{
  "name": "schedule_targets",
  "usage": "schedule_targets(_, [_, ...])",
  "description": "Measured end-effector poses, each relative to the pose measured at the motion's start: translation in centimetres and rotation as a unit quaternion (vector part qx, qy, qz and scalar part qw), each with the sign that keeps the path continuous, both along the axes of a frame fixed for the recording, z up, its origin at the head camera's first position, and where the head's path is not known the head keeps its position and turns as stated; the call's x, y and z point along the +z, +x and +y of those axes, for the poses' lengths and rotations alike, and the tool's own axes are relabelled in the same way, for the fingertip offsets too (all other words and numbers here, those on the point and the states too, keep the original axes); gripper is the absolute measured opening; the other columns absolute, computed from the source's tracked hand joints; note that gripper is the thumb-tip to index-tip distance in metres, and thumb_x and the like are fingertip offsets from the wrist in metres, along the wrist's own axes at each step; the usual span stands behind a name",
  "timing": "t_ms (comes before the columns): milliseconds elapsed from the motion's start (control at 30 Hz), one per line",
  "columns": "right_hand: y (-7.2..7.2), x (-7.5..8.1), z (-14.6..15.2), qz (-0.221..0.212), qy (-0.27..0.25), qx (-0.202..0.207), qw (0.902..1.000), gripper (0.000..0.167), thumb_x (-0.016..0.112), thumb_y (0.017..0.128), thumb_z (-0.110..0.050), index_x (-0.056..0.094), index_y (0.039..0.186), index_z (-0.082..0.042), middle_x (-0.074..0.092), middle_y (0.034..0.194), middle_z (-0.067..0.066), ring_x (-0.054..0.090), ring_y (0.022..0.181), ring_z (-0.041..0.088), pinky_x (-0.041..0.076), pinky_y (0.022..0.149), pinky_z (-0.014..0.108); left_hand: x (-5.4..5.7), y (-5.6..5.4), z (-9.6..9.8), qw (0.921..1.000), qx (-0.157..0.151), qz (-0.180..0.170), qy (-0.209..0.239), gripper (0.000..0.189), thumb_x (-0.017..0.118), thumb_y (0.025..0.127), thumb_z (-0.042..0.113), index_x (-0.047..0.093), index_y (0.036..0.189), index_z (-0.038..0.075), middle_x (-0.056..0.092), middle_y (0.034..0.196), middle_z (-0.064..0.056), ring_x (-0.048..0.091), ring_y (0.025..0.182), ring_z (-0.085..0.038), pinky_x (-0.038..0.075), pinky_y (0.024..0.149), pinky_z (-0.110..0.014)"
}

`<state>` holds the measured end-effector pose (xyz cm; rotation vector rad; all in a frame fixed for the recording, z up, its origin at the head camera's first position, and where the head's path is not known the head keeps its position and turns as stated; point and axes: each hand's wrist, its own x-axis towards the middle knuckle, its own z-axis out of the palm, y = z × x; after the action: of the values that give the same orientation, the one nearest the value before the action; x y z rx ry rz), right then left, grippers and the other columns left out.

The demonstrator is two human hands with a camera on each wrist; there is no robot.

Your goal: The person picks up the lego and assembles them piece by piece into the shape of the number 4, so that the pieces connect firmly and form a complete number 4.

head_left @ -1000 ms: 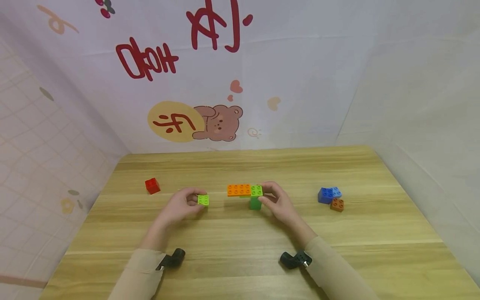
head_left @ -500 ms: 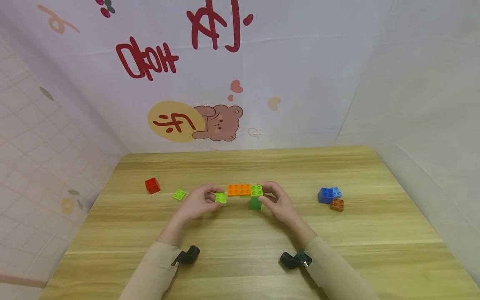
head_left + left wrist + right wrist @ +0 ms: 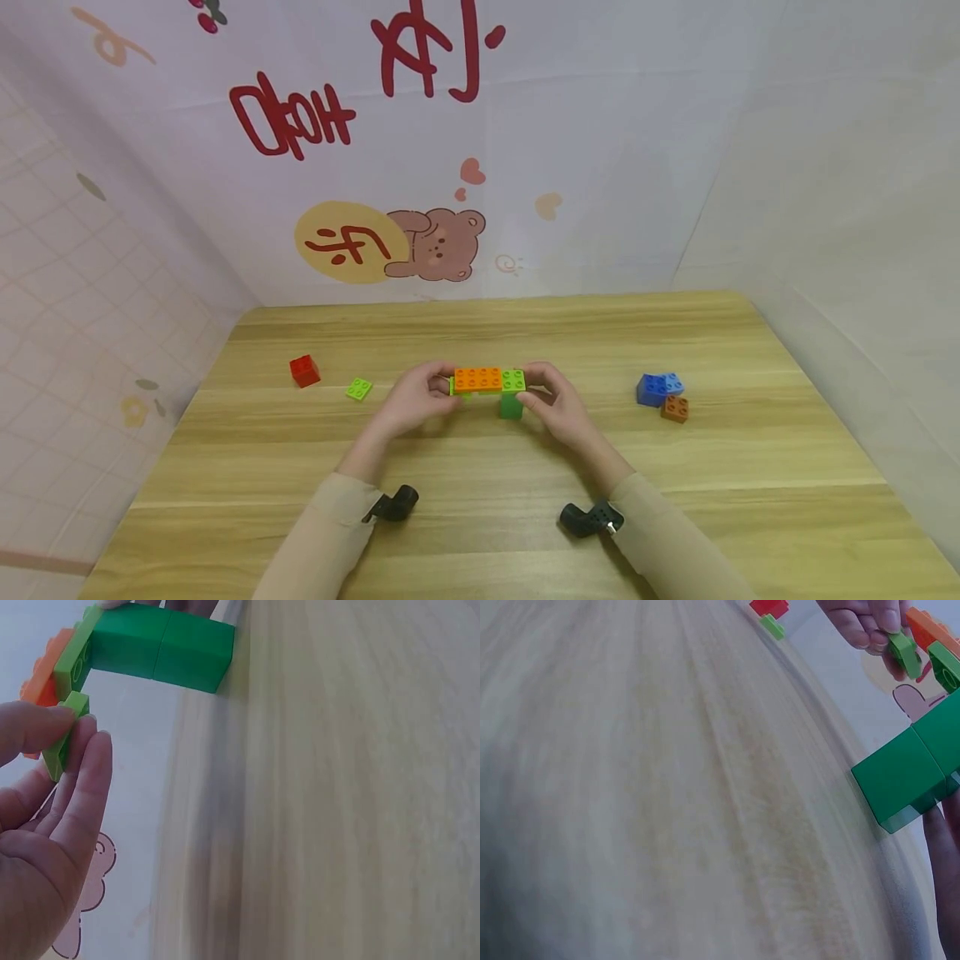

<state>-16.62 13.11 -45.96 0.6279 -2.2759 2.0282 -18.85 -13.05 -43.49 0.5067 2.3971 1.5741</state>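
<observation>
My left hand pinches a lime building brick between thumb and fingers. That piece is just under the left end of a long orange building brick, which mostly covers it in the head view. From the left wrist view I cannot tell whether the two touch. My right hand grips the right side of a green stack of bricks, upright on the table. Atop the stack lies a longer lime piece, its studs showing; the orange brick sits on it and juts out to the left.
A loose lime plate and a red brick lie on the wooden table at the left. Further right are a dark blue brick, a light blue brick and a brown brick. A printed cloth hangs behind.
My left hand has moved right with the lime brick, from apart to beneath the orange brick's left end. The loose lime plate came into view behind it. My right hand stays put.
</observation>
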Motion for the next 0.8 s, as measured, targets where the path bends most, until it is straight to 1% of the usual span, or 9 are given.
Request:
schedule_targets(67, [0.0,0.0,0.0,0.001,0.000,0.000,1.0000,0.030,0.063,0.092,0.008,0.054,0.121,0.012,0.056,0.121,0.025,0.056,0.109,0.029,0.048,0.098,0.052,0.1,0.0,0.2,1.0000,0.004,-0.001,0.000,0.046,0.075,0.084,-0.002,0.058,0.127,-0.006,0.067,0.105,-0.011,0.065,0.089,-0.020,0.054,0.076,-0.028])
schedule_targets(133, [0.0,0.1,0.0,0.002,0.000,0.001,1.0000,0.030,0.063,0.092,0.008,0.054,0.121,0.012,0.056,0.121,0.025,0.056,0.109,0.031,0.048,0.097,0.050,0.1,-0.1,0.3,1.0000,0.005,-0.001,0.003,0.047,0.075,0.084,-0.001,0.058,0.127,-0.005,0.067,0.105,-0.011,0.065,0.089,-0.020,0.054,0.076,-0.028])
schedule_targets(333, [-0.1,0.0,0.0,0.007,0.000,0.004,1.0000,0.030,0.063,0.092,0.009,0.054,0.121,0.012,0.056,0.121,0.025,0.056,0.109,0.034,0.051,0.095,0.033,0.0,-0.1,0.8,0.9995,0.005,-0.008,0.030,0.045,0.074,0.084,-0.002,0.058,0.126,-0.006,0.067,0.109,-0.014,0.065,0.091,-0.022,0.055,0.078,-0.028])
schedule_targets(400, [-0.1,-0.1,0.0,0.009,-0.002,0.005,0.9999,0.030,0.063,0.092,0.009,0.054,0.121,0.012,0.056,0.121,0.025,0.056,0.109,0.033,0.051,0.094,0.029,0.1,0.0,0.9,0.9993,0.004,-0.008,0.037,0.044,0.074,0.084,-0.003,0.059,0.125,-0.006,0.066,0.110,-0.016,0.065,0.092,-0.023,0.055,0.078,-0.028])
schedule_targets(533, [-0.1,-0.1,0.0,0.011,-0.003,0.005,0.9999,0.030,0.063,0.092,0.009,0.054,0.120,0.012,0.056,0.120,0.025,0.056,0.108,0.032,0.051,0.094,0.029,0.2,0.1,1.1,0.9991,0.005,-0.008,0.043,0.044,0.073,0.084,-0.005,0.059,0.126,-0.005,0.065,0.112,-0.016,0.064,0.092,-0.023,0.056,0.077,-0.028])
schedule_targets(667, [-0.1,-0.1,0.0,0.008,-0.003,0.005,1.0000,0.030,0.063,0.092,0.009,0.054,0.120,0.012,0.057,0.120,0.025,0.056,0.109,0.034,0.051,0.094,0.031,0.3,0.3,1.2,0.9990,0.008,-0.007,0.044,0.045,0.073,0.084,-0.004,0.059,0.127,-0.002,0.065,0.114,-0.013,0.064,0.092,-0.022,0.056,0.078,-0.027])
schedule_targets(800, [0.0,0.0,0.0,0.005,-0.002,0.005,1.0000,0.030,0.063,0.092,0.009,0.054,0.121,0.012,0.057,0.120,0.026,0.055,0.109,0.037,0.051,0.094,0.030,0.3,0.4,1.3,0.9985,0.012,-0.008,0.052,0.045,0.074,0.087,0.002,0.060,0.130,0.003,0.063,0.119,-0.012,0.064,0.092,-0.023,0.056,0.078,-0.027])
